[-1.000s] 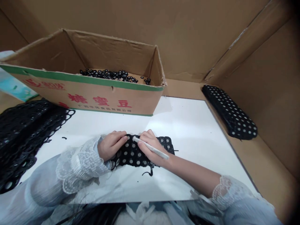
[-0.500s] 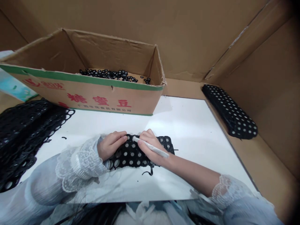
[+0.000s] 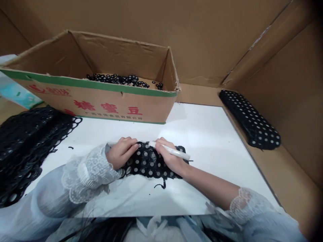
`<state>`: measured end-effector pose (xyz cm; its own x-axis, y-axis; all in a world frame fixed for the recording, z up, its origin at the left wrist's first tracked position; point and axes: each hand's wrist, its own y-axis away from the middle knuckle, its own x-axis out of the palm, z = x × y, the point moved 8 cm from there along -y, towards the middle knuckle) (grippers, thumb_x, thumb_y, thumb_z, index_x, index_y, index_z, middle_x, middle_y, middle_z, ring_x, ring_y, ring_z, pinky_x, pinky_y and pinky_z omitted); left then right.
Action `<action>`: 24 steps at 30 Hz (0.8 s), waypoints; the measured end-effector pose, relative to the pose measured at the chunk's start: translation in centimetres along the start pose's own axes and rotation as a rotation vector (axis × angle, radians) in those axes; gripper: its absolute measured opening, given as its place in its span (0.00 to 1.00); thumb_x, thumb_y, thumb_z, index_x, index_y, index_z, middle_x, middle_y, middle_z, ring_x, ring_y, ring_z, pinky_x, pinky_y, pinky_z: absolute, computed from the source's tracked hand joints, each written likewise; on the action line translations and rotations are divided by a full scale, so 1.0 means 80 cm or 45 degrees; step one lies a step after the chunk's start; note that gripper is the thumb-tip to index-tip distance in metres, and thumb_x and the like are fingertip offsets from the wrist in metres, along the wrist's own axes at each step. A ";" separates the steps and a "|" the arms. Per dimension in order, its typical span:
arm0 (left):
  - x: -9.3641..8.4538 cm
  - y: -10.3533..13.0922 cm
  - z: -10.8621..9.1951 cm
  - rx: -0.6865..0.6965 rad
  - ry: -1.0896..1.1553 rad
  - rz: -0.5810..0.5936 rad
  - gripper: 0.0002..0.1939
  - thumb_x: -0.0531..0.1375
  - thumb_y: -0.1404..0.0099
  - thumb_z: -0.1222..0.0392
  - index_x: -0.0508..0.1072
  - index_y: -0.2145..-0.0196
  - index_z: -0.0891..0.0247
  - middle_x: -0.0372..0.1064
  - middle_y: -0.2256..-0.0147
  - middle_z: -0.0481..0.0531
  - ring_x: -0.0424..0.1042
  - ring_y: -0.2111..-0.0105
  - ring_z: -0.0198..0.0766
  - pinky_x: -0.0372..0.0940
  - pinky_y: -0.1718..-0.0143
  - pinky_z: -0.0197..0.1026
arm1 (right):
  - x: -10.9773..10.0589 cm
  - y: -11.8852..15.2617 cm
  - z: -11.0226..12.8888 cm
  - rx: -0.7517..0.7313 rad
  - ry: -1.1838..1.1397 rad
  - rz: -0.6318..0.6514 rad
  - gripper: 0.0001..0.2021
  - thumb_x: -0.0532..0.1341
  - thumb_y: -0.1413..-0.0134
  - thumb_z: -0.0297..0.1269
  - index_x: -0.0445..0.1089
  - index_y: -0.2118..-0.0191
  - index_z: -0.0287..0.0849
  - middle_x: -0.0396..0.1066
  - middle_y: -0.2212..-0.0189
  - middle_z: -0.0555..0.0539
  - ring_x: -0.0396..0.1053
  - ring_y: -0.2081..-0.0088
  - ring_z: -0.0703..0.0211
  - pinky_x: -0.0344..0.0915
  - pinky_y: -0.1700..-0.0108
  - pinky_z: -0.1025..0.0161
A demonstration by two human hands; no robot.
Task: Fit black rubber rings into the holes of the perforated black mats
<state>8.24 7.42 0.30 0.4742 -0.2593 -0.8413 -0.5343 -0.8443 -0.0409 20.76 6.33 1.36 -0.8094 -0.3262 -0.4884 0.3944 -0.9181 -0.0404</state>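
Observation:
A black sheet [image 3: 146, 161] with rows of pale round dots lies on the white board in front of me. My left hand [image 3: 122, 153] grips the sheet's left end, thumb and fingers pressed together on its upper edge. In my right hand [image 3: 170, 154] is a white pen-like tool [image 3: 176, 153], its tip touching the sheet near the top edge, right of my left fingertips. The right hand covers part of the sheet's right side. A thin black strip [image 3: 164, 184] hangs from the lower edge.
A cardboard box [image 3: 108, 104] holding small black rings [image 3: 121, 80] stands behind. Black perforated sheets [image 3: 32, 141] are piled at left. A stack of dotted black sheets [image 3: 249, 119] lies at right beside the white board [image 3: 214, 134]. Cardboard walls surround the back and right.
My right hand and the white tool have moved slightly right along the sheet's upper edge. The tool now lies flatter. My left hand keeps its grip.

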 end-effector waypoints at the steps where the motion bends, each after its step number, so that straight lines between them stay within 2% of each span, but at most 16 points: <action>1: 0.002 -0.001 0.005 -0.026 0.038 0.022 0.16 0.41 0.35 0.56 0.62 0.73 0.64 0.61 0.76 0.50 0.61 0.72 0.38 0.56 0.65 0.43 | -0.001 0.000 0.000 -0.010 -0.007 0.002 0.15 0.44 0.40 0.35 0.51 0.79 0.42 0.56 0.77 0.52 0.57 0.68 0.63 0.57 0.63 0.63; 6: 0.007 -0.001 0.012 -0.040 0.069 0.032 0.17 0.41 0.35 0.54 0.62 0.72 0.64 0.61 0.75 0.50 0.61 0.71 0.38 0.56 0.64 0.43 | 0.010 -0.002 0.010 -0.197 0.108 0.067 0.15 0.45 0.40 0.35 0.53 0.78 0.42 0.58 0.77 0.52 0.56 0.69 0.63 0.55 0.60 0.62; 20: 0.002 -0.001 0.000 0.075 -0.039 0.087 0.16 0.39 0.35 0.57 0.60 0.75 0.63 0.60 0.77 0.49 0.62 0.73 0.37 0.57 0.66 0.42 | 0.017 0.000 0.019 -0.310 0.360 0.104 0.14 0.43 0.39 0.36 0.52 0.76 0.42 0.59 0.76 0.51 0.56 0.69 0.63 0.55 0.59 0.62; 24: 0.000 0.003 -0.012 0.212 -0.253 -0.016 0.15 0.40 0.35 0.60 0.60 0.75 0.63 0.60 0.77 0.49 0.61 0.74 0.37 0.56 0.67 0.42 | 0.024 0.000 0.016 -0.361 0.528 0.150 0.12 0.44 0.39 0.37 0.54 0.74 0.42 0.60 0.74 0.49 0.57 0.67 0.62 0.57 0.59 0.64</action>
<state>8.81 6.77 0.81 0.3438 -0.1379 -0.9289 -0.6445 -0.7541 -0.1265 18.67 5.43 1.55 -0.5342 -0.2542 -0.8062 0.6214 -0.7647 -0.1707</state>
